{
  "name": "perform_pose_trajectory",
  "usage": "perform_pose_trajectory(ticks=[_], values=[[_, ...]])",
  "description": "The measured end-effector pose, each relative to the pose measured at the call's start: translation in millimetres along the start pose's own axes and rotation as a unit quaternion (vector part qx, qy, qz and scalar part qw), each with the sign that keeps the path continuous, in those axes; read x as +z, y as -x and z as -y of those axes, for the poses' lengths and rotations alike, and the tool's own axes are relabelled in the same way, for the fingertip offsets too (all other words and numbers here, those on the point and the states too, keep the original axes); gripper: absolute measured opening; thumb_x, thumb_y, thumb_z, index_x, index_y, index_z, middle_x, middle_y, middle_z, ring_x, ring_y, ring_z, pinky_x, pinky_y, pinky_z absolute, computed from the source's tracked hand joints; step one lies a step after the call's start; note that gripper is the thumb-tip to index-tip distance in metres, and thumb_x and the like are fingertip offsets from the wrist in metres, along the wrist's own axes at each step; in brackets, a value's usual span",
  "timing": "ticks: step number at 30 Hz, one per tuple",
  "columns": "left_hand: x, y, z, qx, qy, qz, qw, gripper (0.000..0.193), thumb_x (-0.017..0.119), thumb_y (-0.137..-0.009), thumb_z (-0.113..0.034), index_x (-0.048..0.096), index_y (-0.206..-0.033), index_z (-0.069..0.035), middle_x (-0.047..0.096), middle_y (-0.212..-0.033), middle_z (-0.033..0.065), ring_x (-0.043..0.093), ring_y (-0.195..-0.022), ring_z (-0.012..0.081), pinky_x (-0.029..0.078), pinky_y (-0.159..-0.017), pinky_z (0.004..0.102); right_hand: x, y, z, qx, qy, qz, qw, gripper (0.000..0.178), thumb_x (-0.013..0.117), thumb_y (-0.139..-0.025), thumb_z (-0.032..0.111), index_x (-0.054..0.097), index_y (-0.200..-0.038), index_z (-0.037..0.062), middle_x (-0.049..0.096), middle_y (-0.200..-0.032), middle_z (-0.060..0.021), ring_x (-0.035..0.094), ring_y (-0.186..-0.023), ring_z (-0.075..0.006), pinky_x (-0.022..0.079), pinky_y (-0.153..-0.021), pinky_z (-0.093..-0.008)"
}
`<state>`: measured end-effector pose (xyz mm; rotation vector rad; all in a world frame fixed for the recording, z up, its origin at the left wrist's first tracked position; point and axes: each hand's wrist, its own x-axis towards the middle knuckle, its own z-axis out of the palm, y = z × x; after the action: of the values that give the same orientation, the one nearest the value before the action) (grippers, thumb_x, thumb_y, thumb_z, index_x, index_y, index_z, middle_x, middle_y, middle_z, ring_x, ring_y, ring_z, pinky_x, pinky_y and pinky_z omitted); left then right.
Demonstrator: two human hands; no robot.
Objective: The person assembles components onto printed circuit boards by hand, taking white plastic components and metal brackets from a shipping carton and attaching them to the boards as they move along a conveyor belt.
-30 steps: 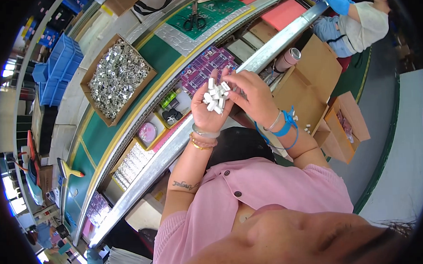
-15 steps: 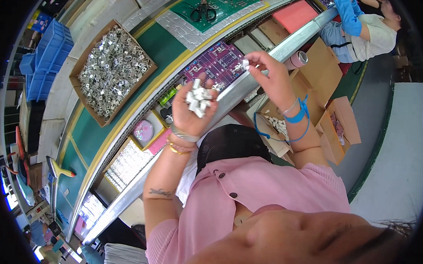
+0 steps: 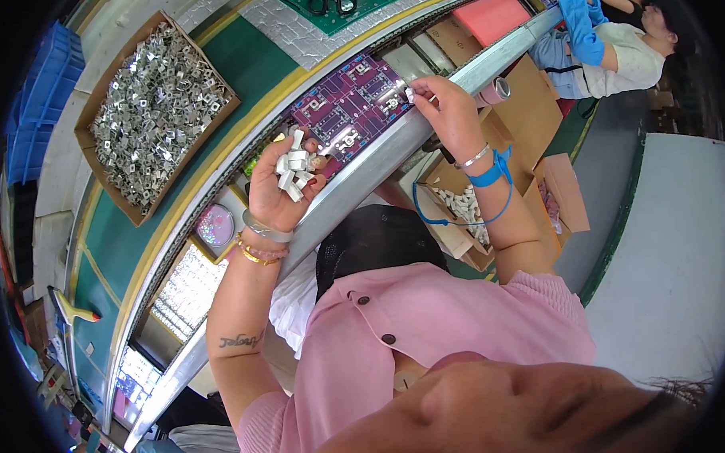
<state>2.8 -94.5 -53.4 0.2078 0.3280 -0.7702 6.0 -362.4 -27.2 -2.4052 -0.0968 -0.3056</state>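
Note:
Cupped around a heap of small white plastic connectors [image 3: 296,166], my left hand [image 3: 267,196] is over the near left side of a purple circuit board [image 3: 350,103]. My right hand [image 3: 448,116] pinches a single small white connector [image 3: 409,95] between thumb and finger, at the board's right edge. Silver metal parts are fitted in places on the board, which lies on the rail line in front of me. Whether the pinched connector touches the board I cannot tell. A blue wrist strap [image 3: 488,174] with its cord circles my right wrist.
A cardboard box [image 3: 207,130] full of small metal parts stands at the left. Black scissors [image 3: 335,1] lie on a green board at the back. Near my right forearm is a carton [image 3: 479,258] of white connectors. A metal rail [image 3: 384,150] runs before me; a co-worker [image 3: 620,54] sits far right.
The view has shifted, so the bench sits further left and higher. My right hand has come down closer to the board's edge with the connector; my left still holds its heap.

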Motion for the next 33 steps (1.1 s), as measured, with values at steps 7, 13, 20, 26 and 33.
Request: perform_pose_trajectory(ticks=[7,13,20,26,33], values=[[2,2,0,0.017,-0.018,-0.071,0.997,0.018,0.052,-0.088,-0.017,0.052,-0.1,-0.003,0.055,-0.09,0.0093,0.055,-0.076,0.0228,0.054,-0.059,0.0318,3,-3,1,-0.005,0.02,0.004,1.0,0.015,0.063,-0.076,0.004,0.061,-0.09,0.0018,0.059,-0.079,-0.0116,0.059,-0.073,-0.0269,0.047,-0.066,-0.0346],[2,1,3,0.031,-0.073,-0.073,0.994,0.026,0.06,-0.084,-0.019,0.055,-0.107,-0.007,0.059,-0.087,0.0032,0.059,-0.072,0.0176,0.052,-0.056,0.0292,7,-6,-1,-0.043,0.065,0.004,0.997,0.014,0.062,-0.076,0.005,0.064,-0.09,0.003,0.057,-0.078,-0.0108,0.056,-0.076,-0.0282,0.045,-0.068,-0.0361],[2,1,4,0.024,-0.06,-0.068,0.996,0.025,0.06,-0.084,-0.018,0.054,-0.106,-0.006,0.058,-0.087,0.004,0.059,-0.073,0.0184,0.051,-0.058,0.0296,10,-5,-2,-0.06,0.094,-0.014,0.994,0.012,0.062,-0.078,0.006,0.064,-0.09,0.0027,0.056,-0.077,-0.0088,0.055,-0.068,-0.0224,0.045,-0.061,-0.0304],[1,1,4,0.02,-0.052,-0.064,0.996,0.02,0.06,-0.084,-0.016,0.055,-0.101,-0.006,0.058,-0.086,0.0058,0.059,-0.072,0.0198,0.05,-0.058,0.0309,13,-6,-2,-0.037,0.107,-0.013,0.993,0.013,0.062,-0.077,0.006,0.064,-0.09,0.0028,0.056,-0.075,-0.0086,0.056,-0.068,-0.0217,0.046,-0.06,-0.0306],[6,4,5,0.028,-0.064,-0.088,0.994,0.019,0.061,-0.085,-0.015,0.054,-0.1,-0.005,0.058,-0.089,0.0062,0.059,-0.075,0.0195,0.051,-0.058,0.0299,16,-5,1,-0.038,0.12,-0.02,0.992,0.014,0.062,-0.076,0.006,0.064,-0.09,0.003,0.055,-0.074,-0.0082,0.057,-0.071,-0.0218,0.047,-0.061,-0.0299]])
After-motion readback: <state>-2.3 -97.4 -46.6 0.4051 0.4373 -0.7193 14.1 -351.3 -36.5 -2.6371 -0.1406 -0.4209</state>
